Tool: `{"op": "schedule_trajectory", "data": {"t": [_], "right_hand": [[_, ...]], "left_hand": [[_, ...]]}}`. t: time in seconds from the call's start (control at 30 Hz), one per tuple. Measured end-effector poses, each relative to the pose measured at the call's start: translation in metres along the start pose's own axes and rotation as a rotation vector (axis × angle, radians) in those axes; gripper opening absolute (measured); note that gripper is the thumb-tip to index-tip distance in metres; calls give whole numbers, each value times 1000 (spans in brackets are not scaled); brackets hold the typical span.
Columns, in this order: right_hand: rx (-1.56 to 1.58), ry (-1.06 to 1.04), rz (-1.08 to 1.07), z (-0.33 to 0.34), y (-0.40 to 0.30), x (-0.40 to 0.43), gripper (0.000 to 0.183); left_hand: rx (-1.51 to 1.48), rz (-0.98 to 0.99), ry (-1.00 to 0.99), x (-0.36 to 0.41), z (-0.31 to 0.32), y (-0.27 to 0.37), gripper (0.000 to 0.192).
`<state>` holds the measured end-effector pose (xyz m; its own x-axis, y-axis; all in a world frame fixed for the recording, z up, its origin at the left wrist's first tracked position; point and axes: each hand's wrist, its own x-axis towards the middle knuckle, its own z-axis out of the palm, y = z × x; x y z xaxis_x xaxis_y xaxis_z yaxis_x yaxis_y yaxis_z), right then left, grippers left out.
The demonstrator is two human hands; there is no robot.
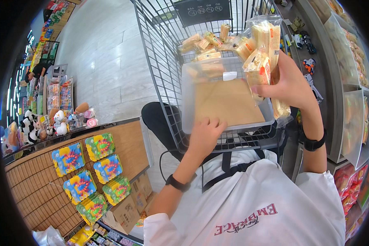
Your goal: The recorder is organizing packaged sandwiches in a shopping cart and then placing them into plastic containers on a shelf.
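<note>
A shopping cart of dark wire stands in front of me, with a translucent plastic bin in it. A sheet of brown cardboard lines the bin's bottom. The fingers of my left hand curl over the bin's near edge. Raised above the bin's right side, my right hand grips several wrapped snack packs in clear film; their wrappers bear writing. More wrapped snack packs lie loose in the cart beyond the bin, some seen through its far wall. A white paper tag shows at that wall.
Shelving with clear bins of packaged food lines the right, beside toys on a dark shelf. Carded toys hang on a rack at left, above cardboard boxes. Plush toys line a ledge; a person is farther off.
</note>
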<state>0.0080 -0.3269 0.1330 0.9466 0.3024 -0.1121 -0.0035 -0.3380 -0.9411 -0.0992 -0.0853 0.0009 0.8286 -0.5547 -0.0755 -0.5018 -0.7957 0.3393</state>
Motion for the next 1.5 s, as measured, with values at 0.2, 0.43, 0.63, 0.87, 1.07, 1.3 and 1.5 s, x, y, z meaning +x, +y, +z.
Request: {"op": "schedule_trajectory", "data": {"t": [0.2,0.43,0.63,0.87,1.07,1.3,1.5], "right_hand": [[-5,31,97,-1,8,-12,66],[14,21,109,1,15,-13,65],[53,-9,71,8,22,-12,66],[36,2,58,16,29,-11,68],[41,16,85,22,46,-17,70],[-537,175,-87,28,71,-17,75],[-564,-180,-208,37,74,-1,74]], "left_hand": [[0,23,-18,1,-1,0,29],[-17,24,-96,13,-12,-6,26],[-13,-12,-44,5,11,-7,25],[1,-63,58,4,14,1,19],[14,-54,80,-3,19,-3,24],[-30,-7,47,2,17,-8,27],[0,6,85,-3,18,-9,31]]}}
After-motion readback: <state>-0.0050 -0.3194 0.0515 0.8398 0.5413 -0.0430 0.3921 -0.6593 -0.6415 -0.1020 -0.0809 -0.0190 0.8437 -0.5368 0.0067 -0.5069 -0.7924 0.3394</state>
